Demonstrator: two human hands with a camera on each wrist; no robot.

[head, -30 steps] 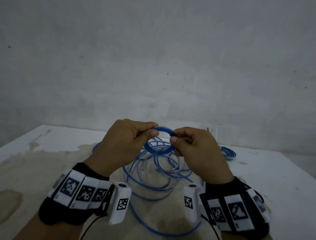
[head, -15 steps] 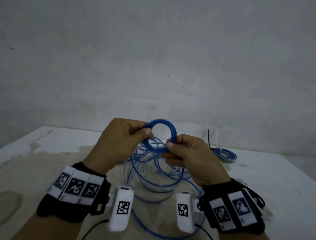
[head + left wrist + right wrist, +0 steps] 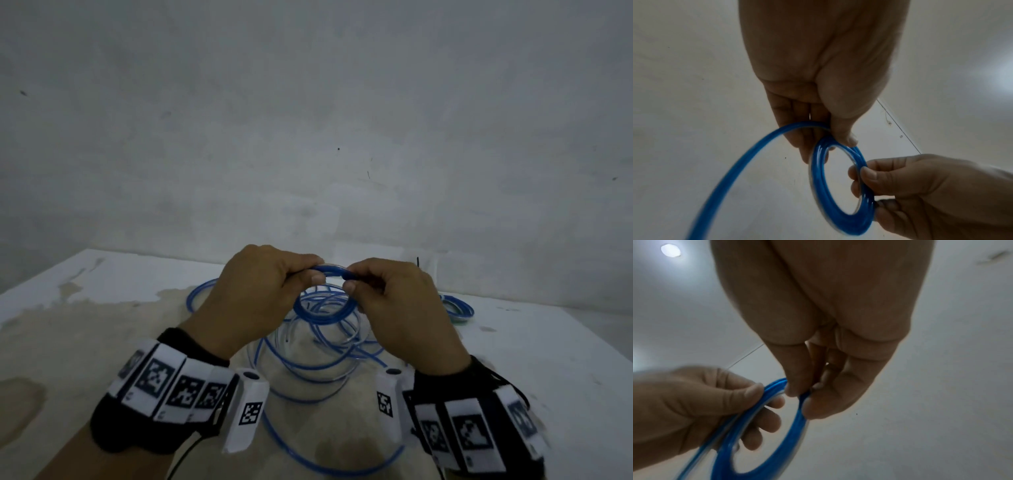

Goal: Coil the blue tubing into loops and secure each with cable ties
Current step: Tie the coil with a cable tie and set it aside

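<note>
Left hand (image 3: 260, 291) and right hand (image 3: 400, 301) both pinched a small blue tubing coil (image 3: 840, 191) above the white table (image 3: 548, 359), loose tubing (image 3: 308, 370) heaped underneath, tied coil (image 3: 457, 308) at two o'clock, black-and-white square codes on wristbands (image 3: 171, 383), unreadable.

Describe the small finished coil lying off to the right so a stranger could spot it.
On the white table, look past the right hand toward the far edge by the wall. The small flat blue coil lies there alone. Unlike the loose tubing sprawled between the hands, it is tightly wound and nobody touches it.
</note>
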